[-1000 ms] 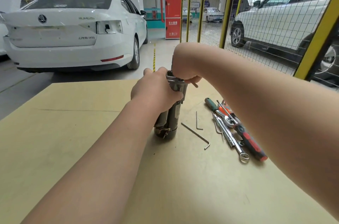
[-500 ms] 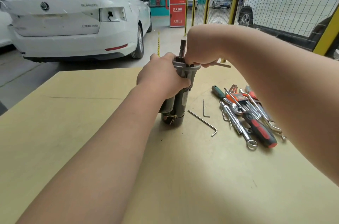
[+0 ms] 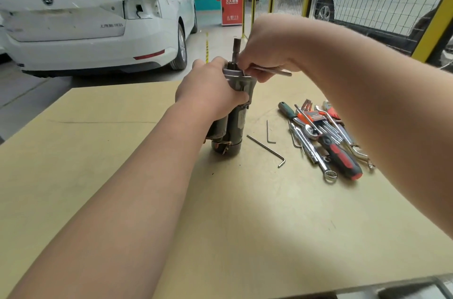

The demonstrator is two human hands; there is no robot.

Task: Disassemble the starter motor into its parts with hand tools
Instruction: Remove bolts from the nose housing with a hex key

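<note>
The starter motor (image 3: 235, 127) stands upright on its end on the tan table (image 3: 122, 164), its thin shaft (image 3: 236, 50) pointing up. The left hand (image 3: 208, 93) comes in from the near left on a long, straight forearm and wraps around the motor's upper housing just under the silver flange. The back of the hand faces the camera and the fingers curl tightly round the body. The right hand (image 3: 267, 53) reaches over from the right with the wrist bent downward above the motor's top. Its fingers are curled and pinch a hex key (image 3: 272, 70), whose long arm juts out level to the right of the flange. The key's working end is hidden by the fingertips, so I cannot tell whether it sits in a fastener. Just right of the motor's base lie two loose L-shaped keys, a long one (image 3: 267, 150) and a short one (image 3: 269, 132), apart from each other. Farther right of the motor is a heap of tools, among them a red-and-black screwdriver (image 3: 340, 156), a green-handled screwdriver (image 3: 286, 110) and a combination wrench (image 3: 316, 156). Beyond the motor, off the table, a white car (image 3: 93, 17) is parked.
</note>
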